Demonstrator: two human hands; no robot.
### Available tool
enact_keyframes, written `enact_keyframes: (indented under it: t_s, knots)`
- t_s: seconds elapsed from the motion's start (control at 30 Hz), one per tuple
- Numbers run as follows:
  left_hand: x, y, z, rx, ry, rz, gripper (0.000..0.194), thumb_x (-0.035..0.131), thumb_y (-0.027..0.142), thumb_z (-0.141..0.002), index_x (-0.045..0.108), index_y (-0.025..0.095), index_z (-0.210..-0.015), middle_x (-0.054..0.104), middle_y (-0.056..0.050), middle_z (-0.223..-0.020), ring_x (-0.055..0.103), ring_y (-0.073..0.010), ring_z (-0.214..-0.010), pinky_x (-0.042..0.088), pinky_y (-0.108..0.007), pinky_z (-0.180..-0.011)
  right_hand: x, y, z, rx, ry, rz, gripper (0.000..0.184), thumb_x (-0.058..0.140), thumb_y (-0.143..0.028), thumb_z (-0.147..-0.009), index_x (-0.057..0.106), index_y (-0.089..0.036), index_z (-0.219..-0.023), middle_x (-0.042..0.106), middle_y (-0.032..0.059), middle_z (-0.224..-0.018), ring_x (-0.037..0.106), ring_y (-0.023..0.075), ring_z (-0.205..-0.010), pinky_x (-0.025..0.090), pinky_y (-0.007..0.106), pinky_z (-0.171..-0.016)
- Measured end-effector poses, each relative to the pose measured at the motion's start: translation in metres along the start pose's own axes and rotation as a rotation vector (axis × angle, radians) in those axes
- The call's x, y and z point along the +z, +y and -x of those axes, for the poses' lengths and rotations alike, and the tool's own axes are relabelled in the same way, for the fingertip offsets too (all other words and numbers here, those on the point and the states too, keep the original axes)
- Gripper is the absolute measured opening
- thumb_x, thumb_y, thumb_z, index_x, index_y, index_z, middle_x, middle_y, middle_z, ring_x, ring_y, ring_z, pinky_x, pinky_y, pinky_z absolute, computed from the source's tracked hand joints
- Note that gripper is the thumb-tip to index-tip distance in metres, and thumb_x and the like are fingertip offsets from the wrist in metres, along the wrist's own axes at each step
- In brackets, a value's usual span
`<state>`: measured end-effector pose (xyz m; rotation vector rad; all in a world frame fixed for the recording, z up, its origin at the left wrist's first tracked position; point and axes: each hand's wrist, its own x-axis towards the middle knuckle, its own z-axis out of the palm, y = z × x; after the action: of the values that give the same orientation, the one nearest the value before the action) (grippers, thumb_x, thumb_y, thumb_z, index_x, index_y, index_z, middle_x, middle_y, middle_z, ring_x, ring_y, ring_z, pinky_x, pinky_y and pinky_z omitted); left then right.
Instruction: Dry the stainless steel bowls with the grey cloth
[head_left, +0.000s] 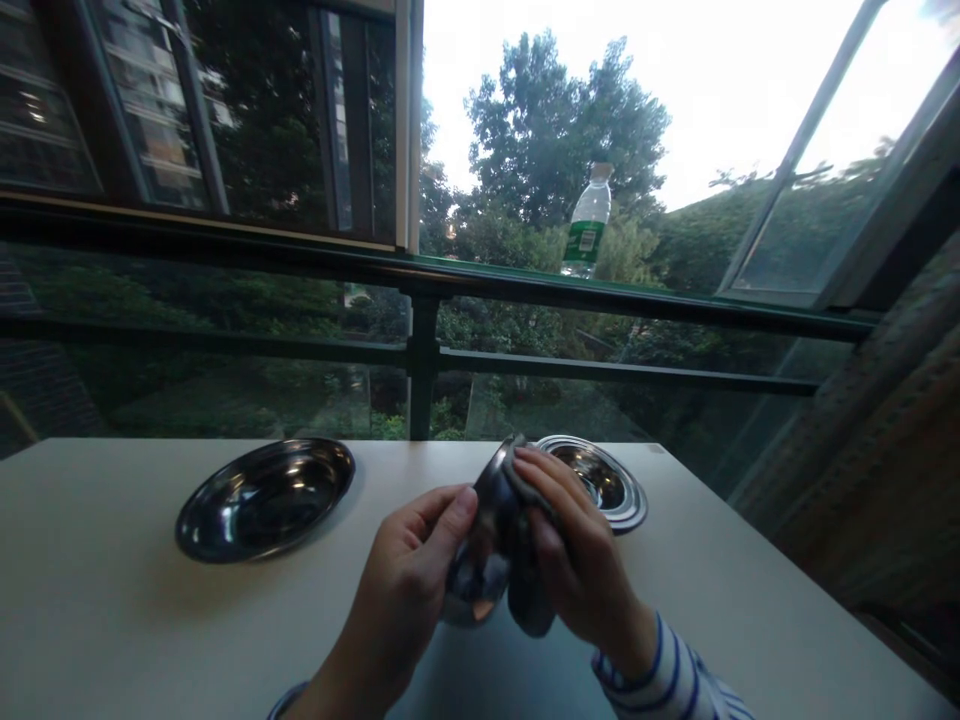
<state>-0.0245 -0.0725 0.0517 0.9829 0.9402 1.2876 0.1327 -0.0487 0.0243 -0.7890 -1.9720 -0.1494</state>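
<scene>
My left hand (416, 570) grips the rim of a shiny metal bowl (484, 545), thumb on the near side. The bowl is tilted on edge above the table. Closed around a dark grey cloth (531, 590), my right hand (574, 545) presses it against the bowl's right side. Part of the cloth hangs below the fingers. The bowl's far side is hidden by the cloth and my hands.
On the white table (97, 600), an oval metal dish (266, 500) lies at the left. Round metal dishes (630, 500), seemingly stacked, sit behind my right hand. A plastic bottle (587, 235) with a green label stands on the railing (637, 305) by the window.
</scene>
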Motion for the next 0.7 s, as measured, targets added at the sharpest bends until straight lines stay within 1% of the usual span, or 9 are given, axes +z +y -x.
enact_keyframes:
  t_s: [0.07,0.2,0.27,0.3,0.4,0.47,0.53,0.63,0.7]
  knots:
    - [0.001,0.000,-0.001,-0.003,-0.005,0.004,0.025,0.060,0.039,-0.074,0.065,0.015,-0.072,0.051,0.002,-0.056,0.049,-0.0098,-0.052,0.040,-0.020,-0.051,-0.001,0.000,0.001,0.022,-0.002,0.019,0.042,0.038,-0.015,-0.085,0.044,-0.018,-0.126,0.049,0.0102,-0.129,0.041,0.0243,-0.123,0.037,0.047,-0.099]
    - [0.000,-0.001,-0.004,0.039,-0.004,0.049,0.021,0.060,0.037,-0.075,0.064,0.016,-0.074,0.052,0.002,-0.060,0.048,-0.0091,-0.054,0.041,-0.020,-0.054,-0.001,-0.006,0.003,-0.260,-0.103,0.108,0.048,0.047,-0.020,-0.079,0.044,-0.015,-0.127,0.048,0.0120,-0.130,0.035,0.0303,-0.126,0.031,0.053,-0.101]
    - [-0.001,-0.002,-0.005,0.057,-0.021,0.035,0.020,0.060,0.037,-0.075,0.064,0.017,-0.075,0.054,0.002,-0.062,0.049,-0.0091,-0.055,0.042,-0.019,-0.054,0.000,-0.004,0.003,-0.298,-0.103,0.108,0.049,0.048,-0.021,-0.079,0.044,-0.014,-0.127,0.048,0.0126,-0.130,0.035,0.0304,-0.126,0.031,0.053,-0.101]
    - [-0.001,-0.002,-0.005,0.060,-0.026,0.018,0.021,0.060,0.037,-0.074,0.064,0.017,-0.074,0.054,0.002,-0.062,0.050,-0.0094,-0.055,0.042,-0.020,-0.054,0.001,-0.002,0.002,-0.261,-0.080,0.092,0.048,0.047,-0.020,-0.080,0.044,-0.014,-0.127,0.048,0.0128,-0.130,0.036,0.0295,-0.125,0.033,0.052,-0.100]
    - [0.000,-0.002,-0.003,0.045,0.004,-0.014,0.023,0.061,0.039,-0.073,0.063,0.016,-0.071,0.052,0.003,-0.057,0.051,-0.0105,-0.054,0.041,-0.020,-0.052,0.002,0.006,0.001,-0.028,-0.003,0.034,0.043,0.039,-0.013,-0.084,0.044,-0.017,-0.127,0.049,0.0112,-0.129,0.040,0.0244,-0.123,0.037,0.047,-0.099]
    - [0.000,-0.002,-0.002,0.017,0.057,-0.005,0.024,0.061,0.040,-0.073,0.065,0.016,-0.074,0.053,0.002,-0.056,0.052,-0.0109,-0.053,0.041,-0.020,-0.050,0.002,0.006,0.001,0.036,0.006,0.029,0.042,0.037,-0.012,-0.085,0.044,-0.018,-0.126,0.050,0.0102,-0.128,0.041,0.0231,-0.122,0.037,0.047,-0.099]
    - [-0.001,-0.003,-0.004,-0.019,0.094,0.015,0.026,0.061,0.041,-0.072,0.066,0.015,-0.076,0.054,0.003,-0.054,0.051,-0.0103,-0.050,0.039,-0.019,-0.048,0.002,0.001,0.002,-0.051,-0.027,0.053,0.044,0.040,-0.016,-0.084,0.044,-0.017,-0.127,0.049,0.0110,-0.129,0.038,0.0256,-0.124,0.037,0.049,-0.099]
    - [-0.003,-0.004,-0.007,-0.043,0.076,0.077,0.026,0.066,0.040,-0.068,0.066,0.015,-0.077,0.055,0.003,-0.054,0.053,-0.0100,-0.051,0.042,-0.020,-0.050,0.005,-0.008,0.005,-0.256,-0.113,0.112,0.050,0.049,-0.021,-0.079,0.043,-0.014,-0.129,0.048,0.0124,-0.130,0.034,0.0300,-0.126,0.034,0.051,-0.099]
    - [-0.004,-0.005,-0.008,-0.038,0.066,0.099,0.025,0.069,0.039,-0.066,0.066,0.015,-0.076,0.056,0.003,-0.054,0.054,-0.0100,-0.052,0.043,-0.020,-0.051,0.007,-0.007,0.005,-0.305,-0.123,0.118,0.052,0.051,-0.022,-0.078,0.044,-0.013,-0.128,0.049,0.0126,-0.130,0.035,0.0302,-0.126,0.035,0.050,-0.099]
